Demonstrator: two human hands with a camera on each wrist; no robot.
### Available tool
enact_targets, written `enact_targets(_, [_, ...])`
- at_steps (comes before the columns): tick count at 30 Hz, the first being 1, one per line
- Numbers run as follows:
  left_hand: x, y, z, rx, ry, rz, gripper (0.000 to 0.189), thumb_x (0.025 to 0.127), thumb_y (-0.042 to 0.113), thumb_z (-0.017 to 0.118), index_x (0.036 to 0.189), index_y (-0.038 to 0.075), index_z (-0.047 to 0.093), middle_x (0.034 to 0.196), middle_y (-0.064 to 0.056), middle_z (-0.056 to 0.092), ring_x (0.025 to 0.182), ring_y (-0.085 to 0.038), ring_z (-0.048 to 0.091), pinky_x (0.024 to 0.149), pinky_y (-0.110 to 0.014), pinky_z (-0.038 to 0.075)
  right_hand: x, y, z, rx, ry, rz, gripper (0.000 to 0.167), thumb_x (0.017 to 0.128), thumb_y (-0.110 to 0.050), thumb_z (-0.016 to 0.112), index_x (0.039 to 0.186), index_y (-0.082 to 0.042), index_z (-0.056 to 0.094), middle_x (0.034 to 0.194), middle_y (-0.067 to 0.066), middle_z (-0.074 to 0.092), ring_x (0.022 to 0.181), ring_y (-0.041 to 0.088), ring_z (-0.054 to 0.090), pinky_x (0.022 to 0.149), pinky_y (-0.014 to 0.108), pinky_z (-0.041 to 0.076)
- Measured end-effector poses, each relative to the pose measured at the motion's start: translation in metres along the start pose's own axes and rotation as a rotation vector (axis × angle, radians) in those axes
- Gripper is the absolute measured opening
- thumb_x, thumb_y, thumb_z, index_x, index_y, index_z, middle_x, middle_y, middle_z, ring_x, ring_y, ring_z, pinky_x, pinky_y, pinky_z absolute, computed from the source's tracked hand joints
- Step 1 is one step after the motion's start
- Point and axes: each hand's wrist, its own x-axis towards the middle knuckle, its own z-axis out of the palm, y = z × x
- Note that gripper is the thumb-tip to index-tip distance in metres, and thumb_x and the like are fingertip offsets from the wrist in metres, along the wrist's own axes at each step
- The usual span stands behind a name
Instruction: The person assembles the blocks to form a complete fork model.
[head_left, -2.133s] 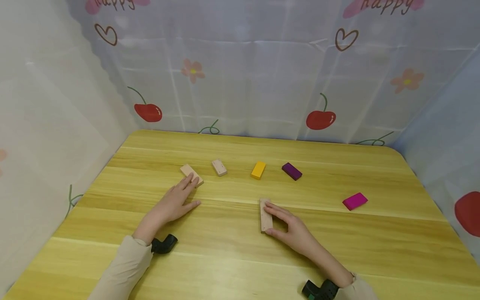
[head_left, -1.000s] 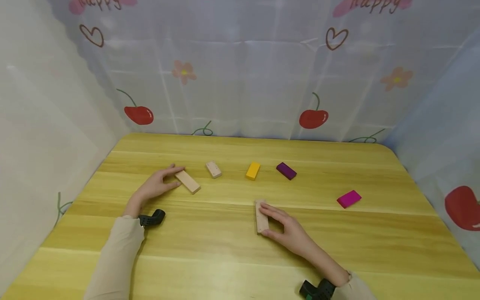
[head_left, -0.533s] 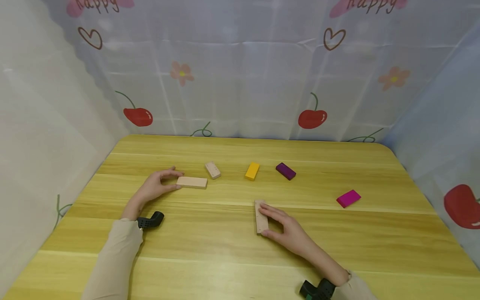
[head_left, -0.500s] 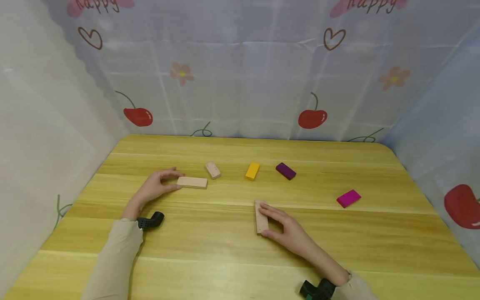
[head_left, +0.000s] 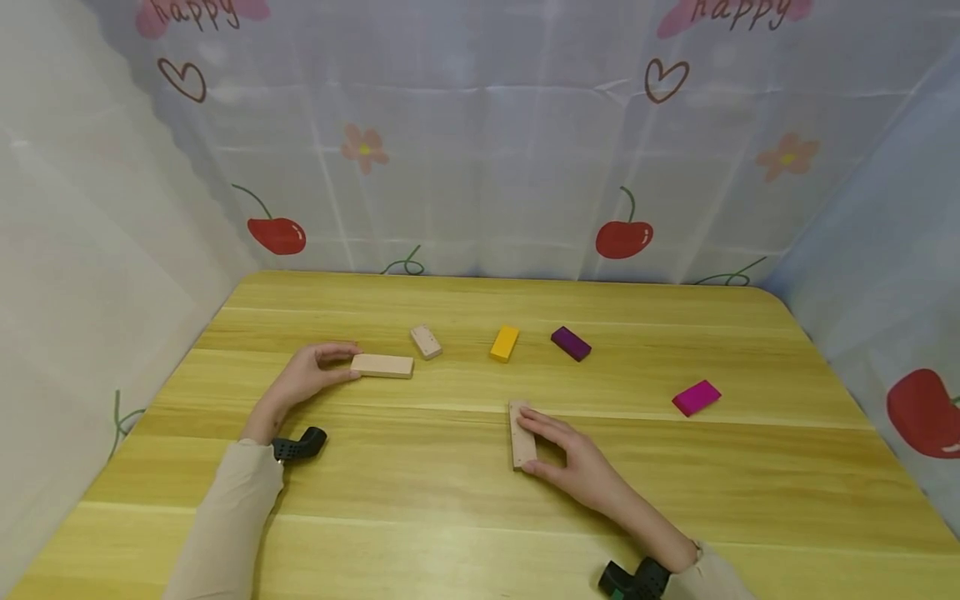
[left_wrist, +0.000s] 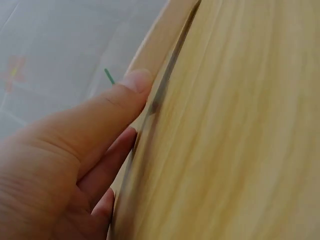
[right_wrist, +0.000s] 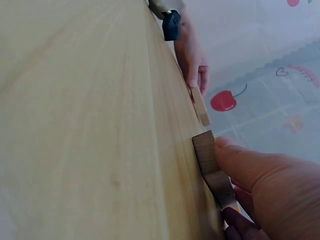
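Observation:
At the left of the table, my left hand pinches the left end of a plain wooden block between thumb and fingers. This block lies flat, its long side running left to right. In the left wrist view the thumb presses along the edge of the block. My right hand holds a second wooden block, speckled and lying lengthwise away from me near the middle. The thumb is at its near end and the fingertips sit toward its far end; the right wrist view shows that block from the side.
Beyond the hands lie a short speckled wooden block, a yellow block and a purple block. A magenta block lies farther right on the wood-grain table. Printed curtains surround the table's back and sides.
My left hand has shifted from over its block to that block's left end. The block has turned from a diagonal to lie crosswise. The right hand keeps its hold on the speckled block.

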Motion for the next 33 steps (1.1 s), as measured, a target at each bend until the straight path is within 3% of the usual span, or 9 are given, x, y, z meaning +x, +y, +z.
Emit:
enact_targets(9, [-0.008,0.009,-0.004,-0.044,-0.016,-0.088,0.050,0.083,0.029,0.073,0.124,0.003,0.060,0.123,-0.013,0.059,0.115,-0.027,0.052,0.092,-0.029,0.042,-0.001,0.001,0.000,0.001,0.002,0.004,0.057,0.081,-0.020,0.074,0.133,-0.008,0.054,0.142,0.004,0.042,0.130,0.025,0.036,0.102,0.047,0.032])
enact_targets(17, [-0.007,0.020,0.001,-0.101,-0.005,-0.024,0.046,0.082,0.019,0.074,0.120,-0.003,0.061,0.120,-0.018,0.059,0.112,-0.030,0.055,0.083,-0.025,0.049,-0.002,0.001,0.001,-0.009,-0.001,0.016,0.057,0.081,-0.021,0.074,0.133,-0.010,0.054,0.142,0.003,0.042,0.130,0.026,0.035,0.102,0.048,0.031])
enact_targets(26, [0.000,0.048,0.022,-0.129,-0.021,-0.022,0.048,0.082,0.022,0.075,0.120,-0.002,0.061,0.119,-0.016,0.060,0.111,-0.028,0.056,0.083,-0.029,0.049,-0.001,0.000,0.000,0.003,-0.005,0.014,0.056,0.082,-0.021,0.074,0.133,-0.009,0.054,0.142,0.003,0.042,0.130,0.026,0.035,0.102,0.047,0.031])
enact_targets(33, [0.013,0.079,0.050,-0.228,-0.056,-0.019,0.042,0.082,0.015,0.074,0.118,-0.002,0.062,0.117,-0.016,0.061,0.110,-0.026,0.057,0.084,-0.032,0.049,0.000,-0.001,-0.001,0.012,-0.006,0.010,0.056,0.082,-0.021,0.073,0.133,-0.008,0.054,0.142,0.003,0.042,0.130,0.025,0.035,0.102,0.047,0.032])
